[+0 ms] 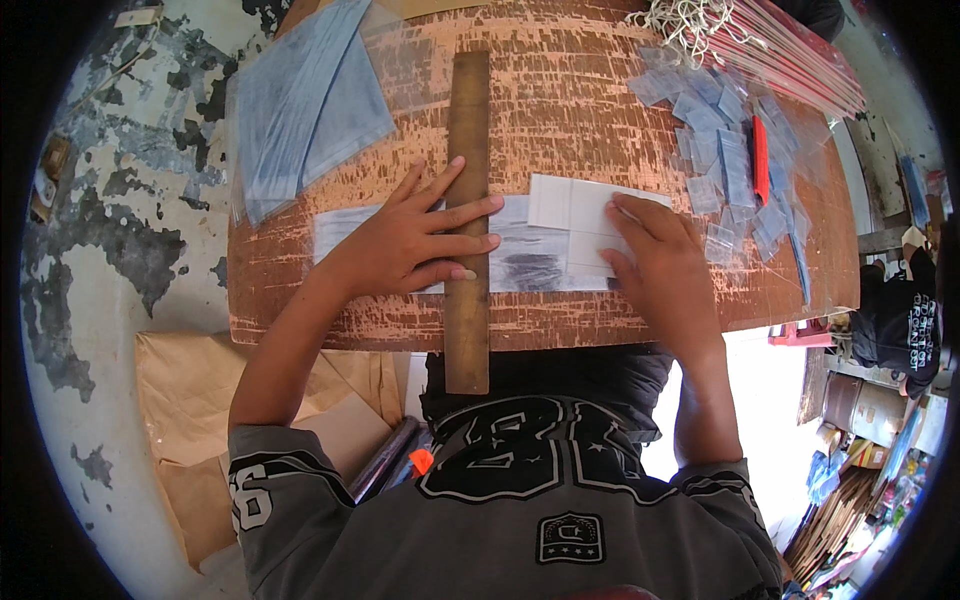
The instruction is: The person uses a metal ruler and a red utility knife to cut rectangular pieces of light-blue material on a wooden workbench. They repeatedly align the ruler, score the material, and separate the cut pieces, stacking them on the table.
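As the left hand [405, 240], fingers apart, lies over the long brown bar [468, 120], which crosses the pale strip [520, 250] lengthwise away from the person, the right hand [665, 250] touches white cards [550, 205] rightward; whether it pinches, I cannot tell.

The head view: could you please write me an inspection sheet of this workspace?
Surface: brown tabletop, finish heavily worn.
Things in hand: long flat bar across a greyish plastic strip; white sheets over the strip's right part.
Clutter: bluish plastic sheets upper left; small clear pieces, a red item and a bundle of sticks upper right.
Hands: left hand spread, fingertips on the bar; right hand on the white sheets.
Cables: none identified; white cords by the sticks.
Surroundings: brown paper lower left; another person at right.
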`<state>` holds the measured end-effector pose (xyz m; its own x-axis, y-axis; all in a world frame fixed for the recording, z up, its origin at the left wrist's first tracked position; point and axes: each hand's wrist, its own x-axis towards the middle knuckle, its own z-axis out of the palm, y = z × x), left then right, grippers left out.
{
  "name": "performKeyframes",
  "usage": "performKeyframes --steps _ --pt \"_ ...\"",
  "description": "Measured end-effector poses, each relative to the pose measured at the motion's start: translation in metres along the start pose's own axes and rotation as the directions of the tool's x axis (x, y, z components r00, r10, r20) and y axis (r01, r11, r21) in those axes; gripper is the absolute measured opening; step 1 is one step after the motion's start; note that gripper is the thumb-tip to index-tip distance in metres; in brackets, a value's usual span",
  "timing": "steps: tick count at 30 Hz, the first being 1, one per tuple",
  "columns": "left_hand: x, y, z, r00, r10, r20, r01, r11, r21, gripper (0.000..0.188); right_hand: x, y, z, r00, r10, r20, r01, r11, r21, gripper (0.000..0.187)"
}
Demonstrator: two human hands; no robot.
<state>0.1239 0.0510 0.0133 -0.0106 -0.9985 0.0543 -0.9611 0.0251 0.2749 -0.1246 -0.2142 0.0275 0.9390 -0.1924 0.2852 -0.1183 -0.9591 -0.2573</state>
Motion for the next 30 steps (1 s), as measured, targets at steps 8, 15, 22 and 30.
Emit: performKeyframes --steps 8,15,22,30 --pt "-0.001 0.0 0.001 1.0 -0.018 0.01 0.018 1.0 -0.007 0.051 -0.017 0.023 -0.007 0.944 0.195 -0.267 -0.159 0.976 0.151 0.023" --pt "0.003 0.006 -0.008 0.996 -0.056 0.067 0.057 0.998 -0.014 0.047 -0.041 0.032 -0.009 0.875 0.285 -0.392 -0.211 0.952 0.222 0.02" --pt "0.007 0.008 -0.01 0.998 -0.035 0.05 0.035 0.999 0.007 0.051 -0.056 0.041 -0.011 0.854 0.344 -0.391 -0.251 0.93 0.27 0.017" --pt "-0.001 0.01 -0.021 1.0 -0.002 0.006 0.002 0.999 -0.046 0.07 -0.054 0.051 -0.018 0.835 0.336 -0.435 -0.261 0.939 0.223 0.017"
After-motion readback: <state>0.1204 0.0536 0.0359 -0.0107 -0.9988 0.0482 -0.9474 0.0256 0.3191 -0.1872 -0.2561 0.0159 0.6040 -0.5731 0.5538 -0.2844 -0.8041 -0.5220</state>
